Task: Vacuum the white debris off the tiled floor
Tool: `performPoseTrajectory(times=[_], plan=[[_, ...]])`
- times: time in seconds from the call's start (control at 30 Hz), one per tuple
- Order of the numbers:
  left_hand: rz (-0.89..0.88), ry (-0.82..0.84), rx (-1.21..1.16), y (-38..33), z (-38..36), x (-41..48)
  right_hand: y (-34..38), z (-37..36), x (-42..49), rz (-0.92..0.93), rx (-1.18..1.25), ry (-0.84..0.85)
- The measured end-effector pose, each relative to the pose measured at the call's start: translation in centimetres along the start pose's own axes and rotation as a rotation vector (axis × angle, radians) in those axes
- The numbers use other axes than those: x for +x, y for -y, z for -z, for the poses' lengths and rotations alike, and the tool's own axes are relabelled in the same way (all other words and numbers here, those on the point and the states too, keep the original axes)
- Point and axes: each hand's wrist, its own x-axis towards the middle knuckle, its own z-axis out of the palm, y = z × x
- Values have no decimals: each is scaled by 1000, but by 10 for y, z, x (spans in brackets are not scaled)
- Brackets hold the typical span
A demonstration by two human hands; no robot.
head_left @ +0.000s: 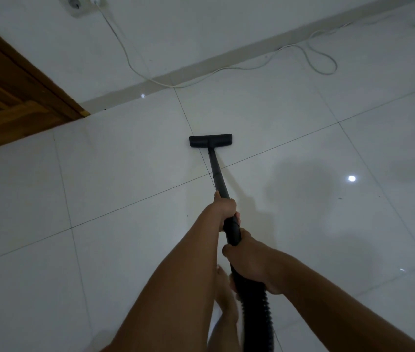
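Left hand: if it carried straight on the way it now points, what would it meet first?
The left hand grips the black wand and points along it, so it would probably first meet the floor head on the tiled floor, short of the wall.

Both bare forearms reach forward and converge, the left hand [224, 208] curled round the black tube [217, 171] just ahead of the right hand [248, 259], which grips it nearer the body, its fingers apparently wrapped underneath, mostly hidden.
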Motion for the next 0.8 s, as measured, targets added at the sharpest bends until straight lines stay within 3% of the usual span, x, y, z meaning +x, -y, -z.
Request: performPoseTrajectory(times=[0.8], plan=[[35,-16,-36,110,-33,-30,-112,-12,-35,-17,-23,34]])
